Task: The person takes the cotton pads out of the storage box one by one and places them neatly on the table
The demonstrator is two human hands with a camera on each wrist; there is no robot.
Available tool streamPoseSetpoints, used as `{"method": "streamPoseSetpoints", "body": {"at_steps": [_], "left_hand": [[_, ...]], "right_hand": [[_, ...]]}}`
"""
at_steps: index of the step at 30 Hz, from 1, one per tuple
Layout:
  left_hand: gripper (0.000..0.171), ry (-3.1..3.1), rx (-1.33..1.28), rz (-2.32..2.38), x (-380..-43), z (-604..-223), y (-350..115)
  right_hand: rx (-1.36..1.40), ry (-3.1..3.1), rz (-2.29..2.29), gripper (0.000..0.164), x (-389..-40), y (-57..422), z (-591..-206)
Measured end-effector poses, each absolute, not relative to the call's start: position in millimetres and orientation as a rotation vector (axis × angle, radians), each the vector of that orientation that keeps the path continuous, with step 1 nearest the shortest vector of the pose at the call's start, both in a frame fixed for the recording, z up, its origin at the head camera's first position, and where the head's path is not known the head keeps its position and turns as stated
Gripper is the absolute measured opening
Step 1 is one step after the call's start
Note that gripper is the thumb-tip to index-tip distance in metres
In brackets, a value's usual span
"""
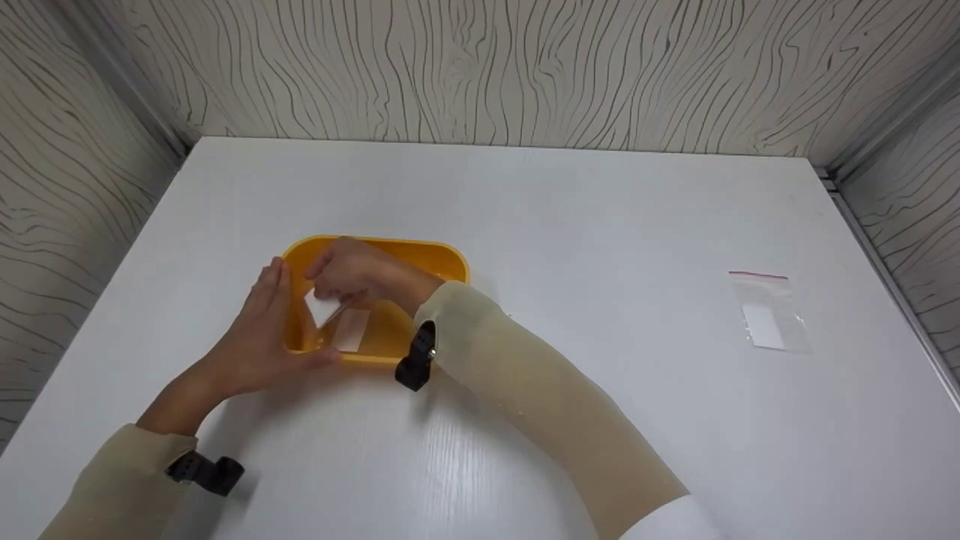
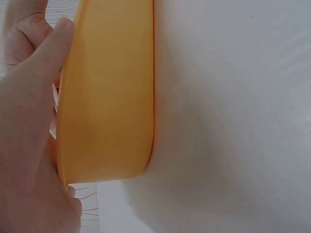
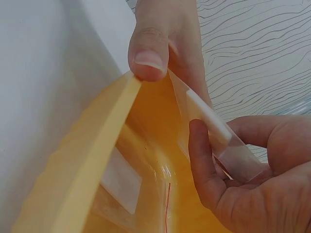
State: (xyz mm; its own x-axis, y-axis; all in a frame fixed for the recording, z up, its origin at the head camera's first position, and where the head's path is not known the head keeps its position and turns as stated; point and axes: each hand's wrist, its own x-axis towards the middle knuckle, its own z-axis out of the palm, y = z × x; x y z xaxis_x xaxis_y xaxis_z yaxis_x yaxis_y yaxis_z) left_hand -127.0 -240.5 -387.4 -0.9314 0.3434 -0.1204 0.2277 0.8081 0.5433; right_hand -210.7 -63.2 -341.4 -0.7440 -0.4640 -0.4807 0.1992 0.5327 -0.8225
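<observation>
A yellow plastic bin (image 1: 405, 360) stands on the white table. My left hand (image 1: 259, 337) spans its near left corner, fingers straight along the left side and thumb on the near rim. Inside the bin, my right hand (image 1: 352, 270) pinches a small clear plastic bag with a white piece in it (image 1: 322, 306); the right wrist view shows this bag (image 3: 209, 116) tilted between thumb and fingers. Below it, another clear bag with a white insert (image 1: 351, 330) lies on the bin floor. A red zip line (image 3: 167, 208) shows there too.
A clear zip bag (image 1: 769, 311) with a red strip and a white insert lies on the table at the far right. Patterned panels (image 1: 480, 75) rise behind the table and at both sides.
</observation>
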Motion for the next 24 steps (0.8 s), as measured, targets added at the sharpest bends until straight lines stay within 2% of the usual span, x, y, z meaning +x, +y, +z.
{"method": "streamPoseSetpoints", "body": {"at_steps": [7,18,24], "left_hand": [[0.135,2.785,0.442,0.792,-127.2,-388.3,-240.9],[0.135,2.785,0.462,0.801,-126.9,-386.3,-241.1],[0.135,2.787,0.454,0.79,-127.1,-386.7,-240.8]], "right_hand": [[-0.198,2.085,-1.234,0.021,-210.0,-62.6,-340.8],[-0.253,2.044,-1.272,0.025,-210.6,-59.9,-339.3],[-0.229,2.044,-1.273,0.02,-208.0,-59.8,-337.4]]}}
